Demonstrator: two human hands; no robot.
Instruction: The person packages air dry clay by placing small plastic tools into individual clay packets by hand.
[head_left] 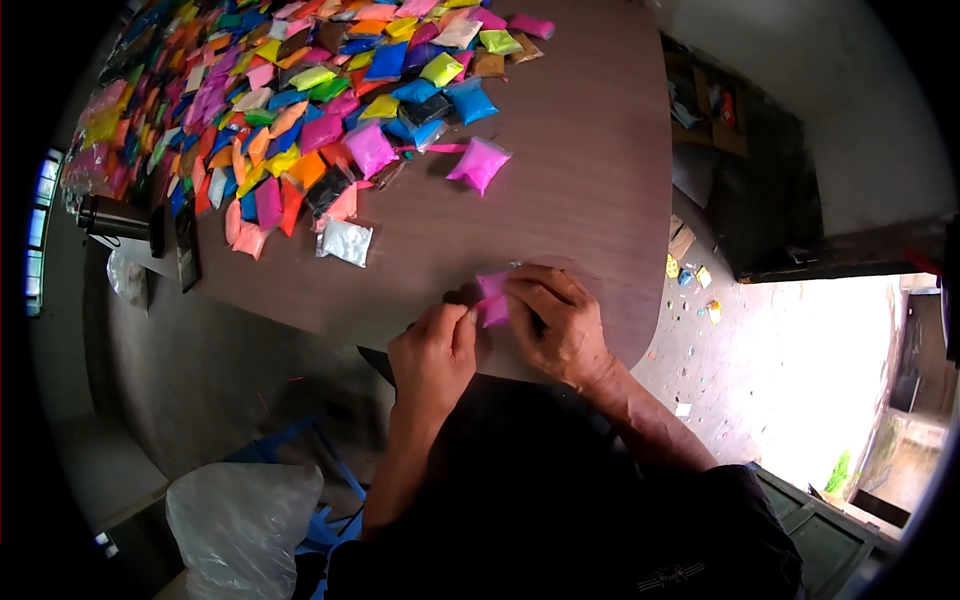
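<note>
The pink packet is by the table's near edge, between both hands. The right hand grips its right side, fingers bent and closed; the left hand seems to pinch its left edge, fingertips together. Colourful packets cover the table's far left part.
</note>
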